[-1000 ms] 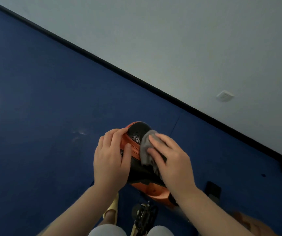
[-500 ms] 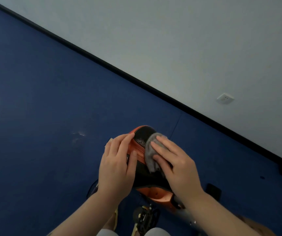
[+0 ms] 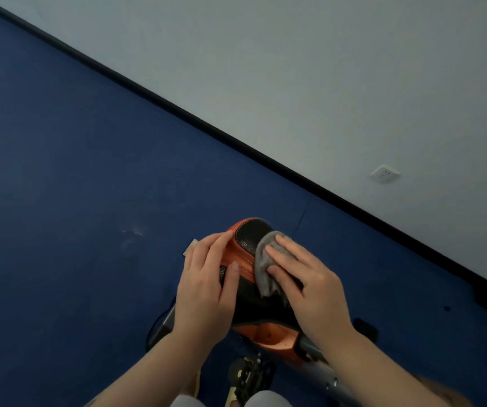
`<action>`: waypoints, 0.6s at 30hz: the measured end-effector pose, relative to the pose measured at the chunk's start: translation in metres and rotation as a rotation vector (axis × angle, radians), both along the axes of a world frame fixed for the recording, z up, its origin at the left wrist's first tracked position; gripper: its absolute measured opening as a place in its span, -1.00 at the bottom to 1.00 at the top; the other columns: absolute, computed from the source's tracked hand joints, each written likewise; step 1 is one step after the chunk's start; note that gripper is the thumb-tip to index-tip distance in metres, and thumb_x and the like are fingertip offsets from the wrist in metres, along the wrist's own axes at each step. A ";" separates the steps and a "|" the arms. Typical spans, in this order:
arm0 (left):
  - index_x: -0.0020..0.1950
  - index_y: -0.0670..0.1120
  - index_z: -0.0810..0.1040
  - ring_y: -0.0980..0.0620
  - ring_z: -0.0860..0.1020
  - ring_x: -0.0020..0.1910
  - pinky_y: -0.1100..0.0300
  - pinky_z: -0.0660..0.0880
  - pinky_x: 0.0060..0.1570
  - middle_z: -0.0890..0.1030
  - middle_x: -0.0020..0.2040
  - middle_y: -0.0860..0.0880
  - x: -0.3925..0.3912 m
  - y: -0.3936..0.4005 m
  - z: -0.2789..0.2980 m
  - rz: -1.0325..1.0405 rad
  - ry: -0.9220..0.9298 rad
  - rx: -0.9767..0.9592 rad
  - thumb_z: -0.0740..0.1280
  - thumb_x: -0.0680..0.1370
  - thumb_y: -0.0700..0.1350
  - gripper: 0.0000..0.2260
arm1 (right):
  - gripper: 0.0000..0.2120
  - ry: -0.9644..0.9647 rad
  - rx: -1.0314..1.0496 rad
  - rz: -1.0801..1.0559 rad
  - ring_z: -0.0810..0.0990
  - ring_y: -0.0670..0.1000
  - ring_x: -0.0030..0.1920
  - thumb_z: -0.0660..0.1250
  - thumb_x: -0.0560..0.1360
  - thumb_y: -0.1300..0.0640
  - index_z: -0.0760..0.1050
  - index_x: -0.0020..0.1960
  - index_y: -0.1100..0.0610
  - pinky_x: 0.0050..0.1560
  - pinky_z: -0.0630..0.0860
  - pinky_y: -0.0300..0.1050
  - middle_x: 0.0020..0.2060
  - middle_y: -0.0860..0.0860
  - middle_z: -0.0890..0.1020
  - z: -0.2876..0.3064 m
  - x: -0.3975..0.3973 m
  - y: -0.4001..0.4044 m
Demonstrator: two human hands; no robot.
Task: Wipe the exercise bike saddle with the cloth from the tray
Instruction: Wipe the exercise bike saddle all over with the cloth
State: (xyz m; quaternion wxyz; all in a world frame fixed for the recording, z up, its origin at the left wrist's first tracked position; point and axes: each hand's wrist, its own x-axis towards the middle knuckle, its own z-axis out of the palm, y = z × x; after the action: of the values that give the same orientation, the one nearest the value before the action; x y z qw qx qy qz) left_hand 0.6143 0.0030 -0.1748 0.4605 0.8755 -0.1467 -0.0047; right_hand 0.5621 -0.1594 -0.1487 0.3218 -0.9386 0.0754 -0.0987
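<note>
an orange and black exercise bike saddle (image 3: pixel 248 245) sits low in the middle of the view, seen from above, its narrow tip pointing away toward the wall. a small grey cloth (image 3: pixel 263 265) lies draped over the right side of the saddle, just behind the tip. the right hand (image 3: pixel 307 286) rests on top of the cloth with fingers laid fairly straight, pressing it flat against the saddle; its grip is open rather than curled around the fabric. the left hand (image 3: pixel 207 286) holds the left side of the saddle, fingers along the orange edge and thumb lying across the top surface, its grip closed on the saddle. both bare forearms reach in from the bottom edge. below the saddle, a grey metal seat post (image 3: pixel 324 374) slants to the lower right, and a black and yellow pedal (image 3: pixel 248 374) shows beneath. all around the saddle spreads a dark blue floor (image 3: pixel 74 171). beyond the saddle's tip a black baseboard (image 3: pixel 177 110) runs diagonally, with a pale wall (image 3: pixel 324 69) above it carrying a white socket (image 3: pixel 384 173).
</note>
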 end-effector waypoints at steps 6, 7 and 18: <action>0.34 0.03 0.37 0.17 0.34 0.22 0.18 0.37 0.17 0.39 0.22 0.21 0.000 -0.001 0.002 0.015 -0.030 -0.030 0.15 0.56 -0.08 -0.66 | -0.71 0.011 -0.088 -0.023 0.47 -0.12 0.31 0.29 0.55 0.02 0.56 0.24 0.01 0.28 0.30 -0.34 0.26 -0.09 0.56 0.006 0.053 0.026; 0.34 0.02 0.37 0.16 0.35 0.22 0.22 0.36 0.16 0.39 0.22 0.20 0.000 -0.001 0.002 0.010 -0.029 -0.026 0.16 0.56 -0.09 -0.66 | -0.71 0.017 -0.092 0.001 0.45 -0.13 0.32 0.28 0.55 0.02 0.56 0.24 0.01 0.29 0.30 -0.34 0.27 -0.09 0.56 0.007 0.052 0.025; 0.37 0.03 0.36 0.22 0.30 0.22 0.28 0.31 0.10 0.41 0.27 0.13 0.001 -0.004 0.003 0.001 -0.064 0.089 0.13 0.57 -0.05 -0.64 | -0.72 0.017 -0.075 -0.157 0.53 -0.09 0.24 0.28 0.55 0.01 0.58 0.23 0.03 0.20 0.38 -0.29 0.22 -0.07 0.60 0.006 0.039 0.023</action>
State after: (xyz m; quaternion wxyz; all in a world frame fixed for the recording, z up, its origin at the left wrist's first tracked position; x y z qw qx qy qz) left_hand 0.6149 -0.0011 -0.1716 0.4163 0.8947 -0.1606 0.0168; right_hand 0.6011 -0.1364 -0.1432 0.2770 -0.9420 0.1479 -0.1185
